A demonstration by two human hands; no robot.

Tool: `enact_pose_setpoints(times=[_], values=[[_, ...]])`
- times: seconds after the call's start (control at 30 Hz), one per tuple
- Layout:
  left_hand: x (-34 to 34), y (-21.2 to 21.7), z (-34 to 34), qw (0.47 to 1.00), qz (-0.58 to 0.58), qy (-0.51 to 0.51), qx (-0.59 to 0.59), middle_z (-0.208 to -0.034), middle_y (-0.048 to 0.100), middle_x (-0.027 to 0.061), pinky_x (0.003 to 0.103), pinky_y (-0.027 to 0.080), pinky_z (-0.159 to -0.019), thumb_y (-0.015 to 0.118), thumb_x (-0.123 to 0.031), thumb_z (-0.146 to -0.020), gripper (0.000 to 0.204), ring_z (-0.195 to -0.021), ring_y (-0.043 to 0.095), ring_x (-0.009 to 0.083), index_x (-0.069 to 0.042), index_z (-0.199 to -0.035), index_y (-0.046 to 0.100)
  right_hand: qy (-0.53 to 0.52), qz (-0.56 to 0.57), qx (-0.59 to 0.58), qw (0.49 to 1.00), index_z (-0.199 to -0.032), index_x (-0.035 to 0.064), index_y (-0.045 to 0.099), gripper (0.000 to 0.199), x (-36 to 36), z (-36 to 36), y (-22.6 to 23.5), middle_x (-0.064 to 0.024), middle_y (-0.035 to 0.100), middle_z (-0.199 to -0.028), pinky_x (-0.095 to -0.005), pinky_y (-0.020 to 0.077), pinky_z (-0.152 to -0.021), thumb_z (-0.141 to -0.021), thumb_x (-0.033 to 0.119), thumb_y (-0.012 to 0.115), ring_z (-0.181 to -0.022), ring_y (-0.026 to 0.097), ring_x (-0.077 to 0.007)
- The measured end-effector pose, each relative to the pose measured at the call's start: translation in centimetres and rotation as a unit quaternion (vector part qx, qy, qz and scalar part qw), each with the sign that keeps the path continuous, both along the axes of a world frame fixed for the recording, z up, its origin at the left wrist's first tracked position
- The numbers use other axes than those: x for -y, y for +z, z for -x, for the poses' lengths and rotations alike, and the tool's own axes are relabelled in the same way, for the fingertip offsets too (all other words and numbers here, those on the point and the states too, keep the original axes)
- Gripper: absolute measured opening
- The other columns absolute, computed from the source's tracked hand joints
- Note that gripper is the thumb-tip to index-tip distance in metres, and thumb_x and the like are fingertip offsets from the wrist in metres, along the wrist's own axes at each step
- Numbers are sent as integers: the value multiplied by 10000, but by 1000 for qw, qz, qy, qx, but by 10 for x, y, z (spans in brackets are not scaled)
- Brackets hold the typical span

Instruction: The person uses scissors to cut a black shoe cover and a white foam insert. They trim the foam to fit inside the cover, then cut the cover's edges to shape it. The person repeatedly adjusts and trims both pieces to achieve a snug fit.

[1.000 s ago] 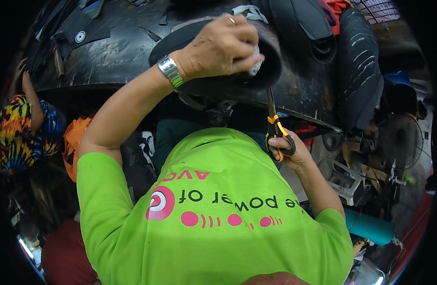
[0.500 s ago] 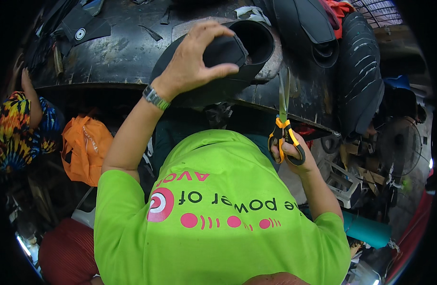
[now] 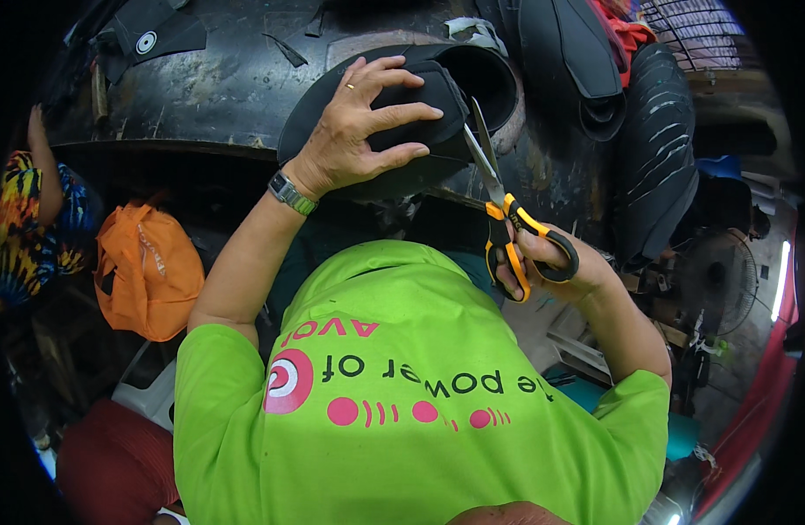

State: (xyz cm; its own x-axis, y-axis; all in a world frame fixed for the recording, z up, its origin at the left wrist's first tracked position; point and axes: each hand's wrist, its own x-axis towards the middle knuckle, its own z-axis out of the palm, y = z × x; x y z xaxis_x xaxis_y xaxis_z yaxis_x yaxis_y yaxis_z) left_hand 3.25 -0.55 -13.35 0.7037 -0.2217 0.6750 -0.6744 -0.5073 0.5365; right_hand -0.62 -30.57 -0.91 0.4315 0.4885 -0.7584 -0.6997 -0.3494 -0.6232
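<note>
Since half a second ago, the scissors (image 3: pixel 507 219) have been swung in from beside the work until their open blades are set against the right edge of the black rubber sheet (image 3: pixel 402 114), where earlier they were held upright and apart from it. The left hand (image 3: pixel 358 131), which was cupped over the top of the sheet, is now spread flat with fingers splayed, pressing the folded piece down on the dark, scuffed workbench (image 3: pixel 218 87). From this it is judged that positioning is finished and a cut along the sheet's edge is about to be made. The right hand (image 3: pixel 542 262) is closed through the orange-and-black handles, thumb and fingers in the loops, with the blades parted only slightly. The sheet is seen as thick, matt black and flexible, curled over itself into a hollow roll toward the far end, its near flap held under the palm. A wristwatch (image 3: pixel 291 192) is worn on the left wrist. An orange bag (image 3: pixel 148 271) is seen low at the left, and more black rubber pieces (image 3: pixel 656 157) are stacked at the right.
</note>
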Motion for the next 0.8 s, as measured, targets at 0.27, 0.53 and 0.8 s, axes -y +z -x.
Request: enact_pose_setpoints(times=[0.27,0.53,0.8], values=[[0,0,2,1000,-20,1,4,-1347,572,49,546,234,-1194,858,-279,-724,415,-1375,417,312,-305,-1124,751,22,38,63,997,-1013,23,582,475,-23,-9,-4,-69,603,-690,-234,457,-531,-874,460,707,-568,591,-138],[2,-2,2,1000,-20,4,20,-1347,576,35,536,250,-1187,848,-267,-736,386,-1372,418,310,-330,-1105,757,6,94,109,990,-1092,-1,572,495,-33,-4,-8,-35,564,-661,-236,459,-509,-845,378,774,-540,560,-116],[2,-3,3,1000,-14,9,23,-1339,582,24,524,263,-1186,850,-257,-726,395,-1368,419,310,-329,-1104,757,8,128,119,985,-1059,-10,591,479,-36,-6,-7,-27,536,-615,-210,422,-447,-821,343,809,-466,514,-103]])
